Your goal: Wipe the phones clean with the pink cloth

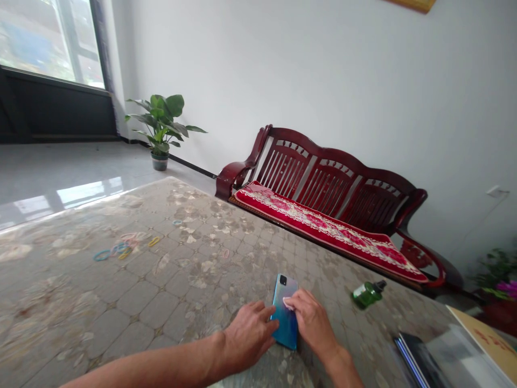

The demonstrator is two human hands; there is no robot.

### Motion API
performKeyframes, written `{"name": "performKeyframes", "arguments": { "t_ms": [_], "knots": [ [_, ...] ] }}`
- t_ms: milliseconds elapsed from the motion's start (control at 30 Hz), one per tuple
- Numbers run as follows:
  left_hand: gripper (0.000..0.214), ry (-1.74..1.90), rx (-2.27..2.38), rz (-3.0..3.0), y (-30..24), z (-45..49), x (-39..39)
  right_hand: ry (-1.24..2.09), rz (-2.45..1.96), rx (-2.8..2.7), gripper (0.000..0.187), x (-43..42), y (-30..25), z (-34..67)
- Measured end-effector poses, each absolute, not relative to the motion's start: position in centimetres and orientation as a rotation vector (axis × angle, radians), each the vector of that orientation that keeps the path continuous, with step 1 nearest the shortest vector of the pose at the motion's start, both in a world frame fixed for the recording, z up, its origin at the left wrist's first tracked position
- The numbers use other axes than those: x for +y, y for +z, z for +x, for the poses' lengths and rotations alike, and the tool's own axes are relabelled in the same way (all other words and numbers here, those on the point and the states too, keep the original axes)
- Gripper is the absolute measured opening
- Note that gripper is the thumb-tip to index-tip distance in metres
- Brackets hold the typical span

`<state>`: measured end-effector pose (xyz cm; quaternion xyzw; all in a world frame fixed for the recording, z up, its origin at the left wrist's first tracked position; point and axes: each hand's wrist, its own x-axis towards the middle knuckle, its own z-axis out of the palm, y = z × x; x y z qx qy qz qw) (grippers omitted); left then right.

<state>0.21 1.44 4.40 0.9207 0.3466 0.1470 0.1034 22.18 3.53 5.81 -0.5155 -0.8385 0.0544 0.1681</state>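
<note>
A blue smartphone (285, 328) lies back side up on the patterned tablecloth (141, 318), its dark camera block at the far end. From the left, my left hand (251, 333) grips the phone's long edge, fingertips reaching just over its back. My right hand (313, 319) is closed in a pinch on a small white tissue (287, 303), which presses against the phone's back below the camera. Most of the tissue is hidden under the fingers. To the right of my right hand, a green bottle (367, 295) with a black top sits on the cloth.
Colourful hair ties (121, 249) lie scattered on the left of the table. Dark flat items (422, 355) and a cream box (484, 339) are at the right front. A red wooden bench (323, 172) stands beyond the table, with a potted plant (160, 124) by the wall.
</note>
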Motion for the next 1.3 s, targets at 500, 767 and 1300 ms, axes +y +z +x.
{"name": "performKeyframes", "arguments": {
  "t_ms": [500, 767, 1300],
  "knots": [
    [0.011, 0.457, 1.022, 2.7, 4.0, 0.2, 1.5, 0.24, -1.488, -2.334, 0.036, 2.6, 6.0, 21.9],
    [0.01, 0.422, 1.015, 2.714, 4.5, 0.2, 1.5, 0.159, -1.553, -2.253, 0.037, 4.2, 5.5, 21.3],
    [0.011, 0.379, 1.024, 2.724, 4.1, 0.2, 1.6, 0.147, -1.588, -2.322, 0.035, 5.0, 6.2, 19.7]
  ]
}}
